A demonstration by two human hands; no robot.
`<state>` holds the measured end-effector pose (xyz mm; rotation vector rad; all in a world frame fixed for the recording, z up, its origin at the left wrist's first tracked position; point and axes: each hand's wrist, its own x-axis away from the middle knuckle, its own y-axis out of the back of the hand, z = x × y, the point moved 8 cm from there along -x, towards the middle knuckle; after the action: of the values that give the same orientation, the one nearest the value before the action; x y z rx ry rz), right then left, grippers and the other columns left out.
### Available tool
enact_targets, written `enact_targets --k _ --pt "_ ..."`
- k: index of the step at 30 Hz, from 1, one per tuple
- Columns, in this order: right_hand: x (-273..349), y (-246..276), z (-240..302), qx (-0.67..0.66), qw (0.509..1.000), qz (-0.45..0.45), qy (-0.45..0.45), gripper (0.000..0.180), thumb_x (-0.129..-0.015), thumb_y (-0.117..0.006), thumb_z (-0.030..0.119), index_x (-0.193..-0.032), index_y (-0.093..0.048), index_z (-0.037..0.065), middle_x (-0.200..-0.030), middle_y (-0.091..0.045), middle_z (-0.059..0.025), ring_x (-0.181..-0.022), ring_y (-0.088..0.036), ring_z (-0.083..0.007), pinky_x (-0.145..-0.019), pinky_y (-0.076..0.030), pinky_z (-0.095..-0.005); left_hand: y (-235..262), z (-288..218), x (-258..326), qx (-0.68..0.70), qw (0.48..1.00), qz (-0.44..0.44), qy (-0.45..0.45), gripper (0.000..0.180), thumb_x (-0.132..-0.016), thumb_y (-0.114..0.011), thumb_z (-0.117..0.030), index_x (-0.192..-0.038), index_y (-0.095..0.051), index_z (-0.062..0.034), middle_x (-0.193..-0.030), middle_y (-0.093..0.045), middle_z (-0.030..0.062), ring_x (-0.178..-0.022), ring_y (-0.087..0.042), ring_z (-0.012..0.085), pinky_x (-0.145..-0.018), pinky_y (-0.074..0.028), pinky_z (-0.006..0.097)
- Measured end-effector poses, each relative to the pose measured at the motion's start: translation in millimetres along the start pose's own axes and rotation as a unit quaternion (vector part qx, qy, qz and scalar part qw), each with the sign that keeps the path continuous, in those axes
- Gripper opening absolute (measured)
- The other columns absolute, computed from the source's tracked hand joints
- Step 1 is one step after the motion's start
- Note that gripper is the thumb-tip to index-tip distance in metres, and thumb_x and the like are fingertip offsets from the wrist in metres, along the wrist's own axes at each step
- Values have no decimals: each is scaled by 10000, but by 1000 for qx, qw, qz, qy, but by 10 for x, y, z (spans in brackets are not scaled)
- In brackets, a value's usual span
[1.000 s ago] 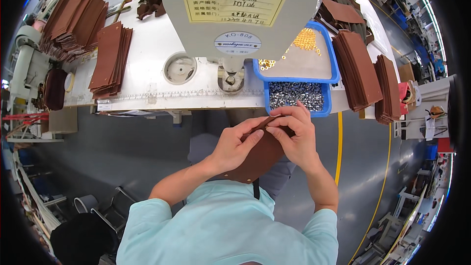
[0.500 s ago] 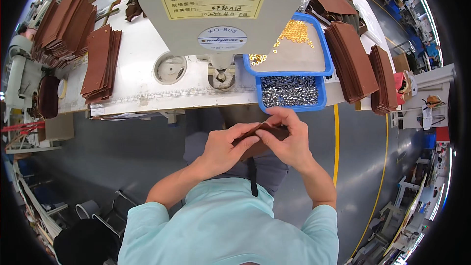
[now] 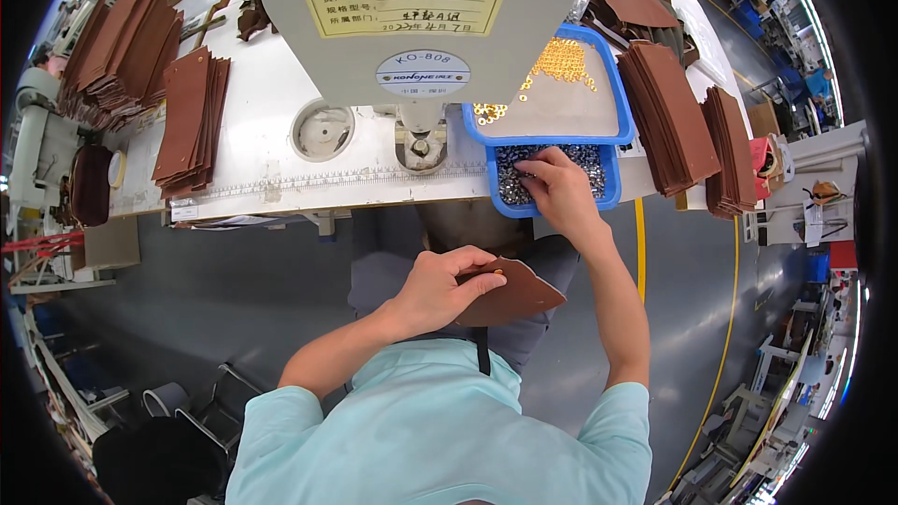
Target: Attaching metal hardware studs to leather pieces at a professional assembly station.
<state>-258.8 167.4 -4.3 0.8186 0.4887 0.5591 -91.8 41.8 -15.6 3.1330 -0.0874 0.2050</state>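
My left hand [image 3: 438,290] grips a brown leather piece [image 3: 526,299] between thumb and fingers, over my lap. A small gold ring [image 3: 499,272] shows on the leather beside the thumb tip. Forward and to the right, my right hand [image 3: 563,192] dips its pinched fingertips into small shiny dark and silver metal pieces [image 3: 582,157]. They fill a small blue tray [image 3: 615,210] at the table's front edge. Whatever the right fingertips hold is too small to make out. Behind that tray, a larger blue tray [image 3: 624,98] carries gold rings [image 3: 564,61].
A grey machine head [image 3: 355,65] stands over the white table [image 3: 267,164], with its lower fitting [image 3: 421,148] near the front edge. Stacked brown leather pieces lie left [image 3: 192,122] and right [image 3: 666,117]. A round recess [image 3: 323,129] sits in the tabletop.
My right hand has let go of the leather and moved forward and right into the small blue tray. The left hand keeps the leather, which now hangs more spread out with the gold ring visible.
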Motion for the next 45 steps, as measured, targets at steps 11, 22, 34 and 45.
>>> enact_targets --k 11,22,34,45 --pt "78 210 -78 35 993 -113 12 139 -834 -809 104 -946 -760 40 -810 -714 -106 -700 -699 -292 -641 -557 -371 -68 -140 51 -100 991 -15 -84 194 -886 -822 -151 -994 -729 -19 -872 -757 64 -755 -719 145 -674 -562 266" --pt "632 370 297 -205 970 -37 -128 127 -783 -832 -25 -896 -776 -10 -815 -748 -69 -671 -682 -122 -635 -543 -248 -131 -507 353 -181 859 -33 -477 413 -681 -765 83 -1009 -584 -91 -962 -766 96 -765 -745 238 -554 -552 320" --pt "913 321 758 -370 918 107 -93 116 -820 -821 -10 -932 -794 5 -906 -756 -96 -782 -712 -132 -649 -562 -252 -99 -567 342 -127 878 -45 -459 359 -660 -818 62 -980 -688 -37 -934 -758 87 -761 -743 241 -610 -602 328" --pt "1118 190 858 -390 904 141 -104 164 -887 -766 13 -1048 -793 32 -1001 -772 -116 -883 -732 -195 -762 -574 -288 -98 -649 429 -115 873 -52 -472 205 -633 -747 60 -798 -699 -50 -853 -710 55 -684 -692 203 -541 -552 293"
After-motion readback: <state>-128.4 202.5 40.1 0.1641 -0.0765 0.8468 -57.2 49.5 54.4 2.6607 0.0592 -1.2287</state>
